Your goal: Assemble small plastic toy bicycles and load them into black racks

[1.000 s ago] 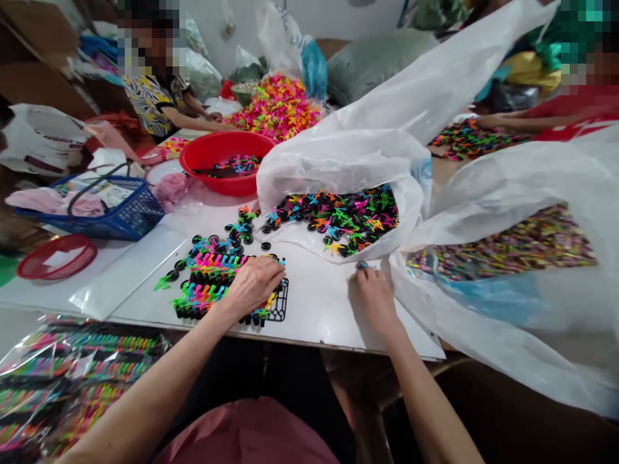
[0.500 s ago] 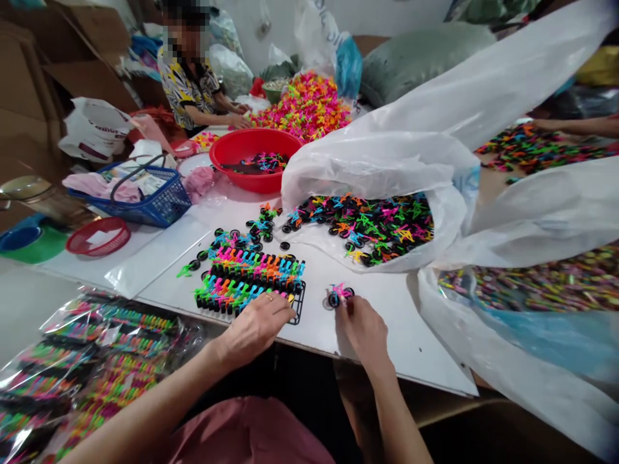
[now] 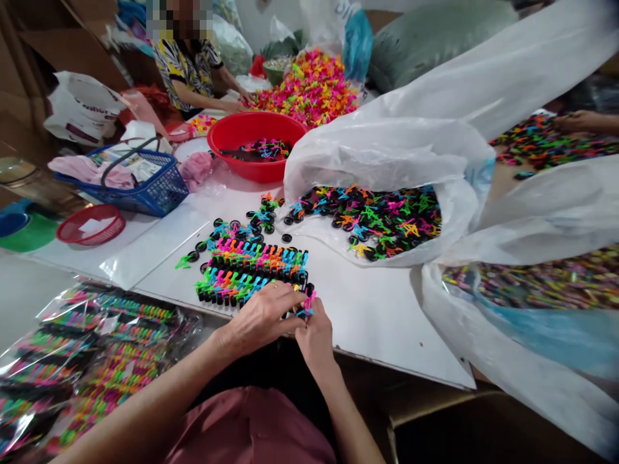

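Above white tabletop (image 3: pixel 377 316), right hand (image 3: pixel 316 332) pinches toy bicycle (image 3: pixel 309 301), left hand (image 3: pixel 261 316) curls, grip unclear.

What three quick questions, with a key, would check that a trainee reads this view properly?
1. True or false: the left hand and the right hand are close together.
2. What colour is the handled basket with pink cloth in it? (a) red (b) blue (c) green
3. Fill in: the toy bicycles beside the hands are lined up in ____ rows.

Key: 1. True; 2. b; 3. two
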